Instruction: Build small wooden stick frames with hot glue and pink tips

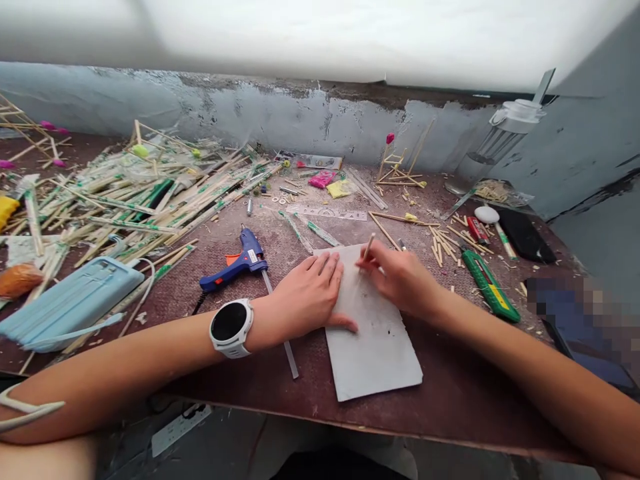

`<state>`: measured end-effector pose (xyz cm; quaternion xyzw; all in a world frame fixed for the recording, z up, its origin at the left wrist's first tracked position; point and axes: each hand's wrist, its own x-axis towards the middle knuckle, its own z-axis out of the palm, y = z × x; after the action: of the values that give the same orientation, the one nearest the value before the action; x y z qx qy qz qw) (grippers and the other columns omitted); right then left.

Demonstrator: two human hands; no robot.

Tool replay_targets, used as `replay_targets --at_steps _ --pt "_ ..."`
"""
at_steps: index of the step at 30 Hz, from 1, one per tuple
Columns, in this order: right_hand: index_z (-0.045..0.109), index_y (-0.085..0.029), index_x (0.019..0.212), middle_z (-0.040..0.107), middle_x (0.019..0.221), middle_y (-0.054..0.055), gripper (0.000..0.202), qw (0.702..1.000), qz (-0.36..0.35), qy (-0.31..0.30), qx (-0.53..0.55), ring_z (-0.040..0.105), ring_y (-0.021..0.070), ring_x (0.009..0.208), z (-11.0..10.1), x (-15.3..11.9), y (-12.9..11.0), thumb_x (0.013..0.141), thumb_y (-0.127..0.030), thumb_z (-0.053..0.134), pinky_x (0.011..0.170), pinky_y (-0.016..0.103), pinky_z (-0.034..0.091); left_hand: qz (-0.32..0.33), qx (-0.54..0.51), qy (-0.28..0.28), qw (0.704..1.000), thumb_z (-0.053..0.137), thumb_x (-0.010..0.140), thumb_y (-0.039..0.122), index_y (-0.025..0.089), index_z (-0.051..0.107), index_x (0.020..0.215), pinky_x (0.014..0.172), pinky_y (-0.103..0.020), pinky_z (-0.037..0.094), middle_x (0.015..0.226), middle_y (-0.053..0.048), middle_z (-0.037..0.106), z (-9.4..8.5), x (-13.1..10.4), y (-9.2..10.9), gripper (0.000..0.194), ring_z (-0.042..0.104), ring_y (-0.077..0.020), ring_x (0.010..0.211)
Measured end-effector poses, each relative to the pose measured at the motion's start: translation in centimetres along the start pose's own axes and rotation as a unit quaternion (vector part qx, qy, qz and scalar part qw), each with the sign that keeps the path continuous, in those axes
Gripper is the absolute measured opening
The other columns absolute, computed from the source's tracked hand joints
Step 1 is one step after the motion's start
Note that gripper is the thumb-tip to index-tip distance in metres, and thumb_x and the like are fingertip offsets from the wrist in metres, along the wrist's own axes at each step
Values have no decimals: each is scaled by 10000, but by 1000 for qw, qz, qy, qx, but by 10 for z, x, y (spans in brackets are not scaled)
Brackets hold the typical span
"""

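Observation:
A grey-white board (376, 353) lies on the dark red table near its front edge. My left hand (313, 293) rests flat on the board's left side, fingers stretched out and thumb apart, holding nothing. Over the board's upper part, my right hand (395, 270) pinches a thin wooden stick (369, 248), which stands tilted with its lower end towards the board. Left of my left hand lies a blue glue gun (237, 261), a clear glue stick (291, 360) reaching from its back and passing under my left wrist.
Wrapped wooden sticks (170, 180) pile up at the left, behind a light blue case (75, 303). A clear ruler (327, 213) lies beyond the board. A green cutter (490, 285), short sticks and a black phone (525, 235) are at the right. A wall rises behind.

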<state>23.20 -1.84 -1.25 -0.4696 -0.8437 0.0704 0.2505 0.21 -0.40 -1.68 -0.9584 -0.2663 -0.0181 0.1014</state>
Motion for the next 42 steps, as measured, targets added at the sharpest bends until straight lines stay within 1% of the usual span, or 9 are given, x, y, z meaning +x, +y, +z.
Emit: replay_targets --at_steps 8,13,18,21,23,27,29,38,42 --pt "555 -247 1017 765 949 75 94 979 69 172 83 759 235 834 -11 11 26 1014 -336 584 758 343 558 -22 -36 -46 998 497 787 937 -8 527 1457 1157 -549 422 1528 -392 474 -15 5 -27 1159 512 -478 1431" --pt "595 -211 1087 734 838 60 221 973 142 169 71 689 221 694 -9 16 39 998 -413 577 650 322 487 -44 -57 -43 996 603 725 930 59 629 1202 1109 -528 444 1202 -229 672 -20 13 -34 994 644 -385 1177" --pt "613 -167 1283 700 736 19 376 975 152 165 -4 638 210 619 -9 15 44 978 -380 552 632 312 427 -103 -140 -23 985 754 811 740 125 572 1151 877 -430 543 1176 -172 610 -22 17 -39 726 648 -299 971" --pt "605 -165 1366 695 715 9 435 976 144 159 -41 635 213 600 -9 15 43 975 -338 529 619 313 416 -119 -249 34 961 667 978 443 175 538 1151 826 -379 549 1182 -124 601 -22 17 -49 344 635 -221 902" --pt "651 -180 1331 734 764 32 394 978 133 158 -44 663 220 636 -9 15 43 988 -315 511 637 317 440 -114 -322 79 937 639 977 319 195 548 1143 867 -382 560 1158 -99 634 -22 18 -56 226 644 -211 947" --pt "716 -181 1248 802 1012 109 360 978 107 176 -10 731 243 807 -9 16 44 1029 -298 455 738 338 512 -156 -461 134 863 690 911 272 180 575 1237 811 -373 612 1129 -100 715 -25 24 -68 357 695 -188 888" --pt "720 -178 1232 799 993 107 353 974 118 195 2 727 241 794 -9 16 45 1031 -305 458 732 339 521 -170 -485 184 838 698 906 272 168 606 1228 794 -358 629 1102 -100 735 -31 26 -74 350 716 -178 869" --pt "710 -203 1195 707 759 22 310 965 130 227 25 632 181 602 -3 14 47 1016 -301 477 613 301 464 -194 -284 493 799 662 958 186 204 668 972 754 -253 627 1006 -36 711 -65 19 -111 23 697 -137 900" --pt "709 -208 1182 738 789 42 307 965 139 223 4 661 205 638 -1 14 49 1025 -333 477 642 322 479 -157 -232 484 829 612 977 143 222 667 956 769 -245 624 1011 -25 702 -65 17 -113 98 678 -133 926"
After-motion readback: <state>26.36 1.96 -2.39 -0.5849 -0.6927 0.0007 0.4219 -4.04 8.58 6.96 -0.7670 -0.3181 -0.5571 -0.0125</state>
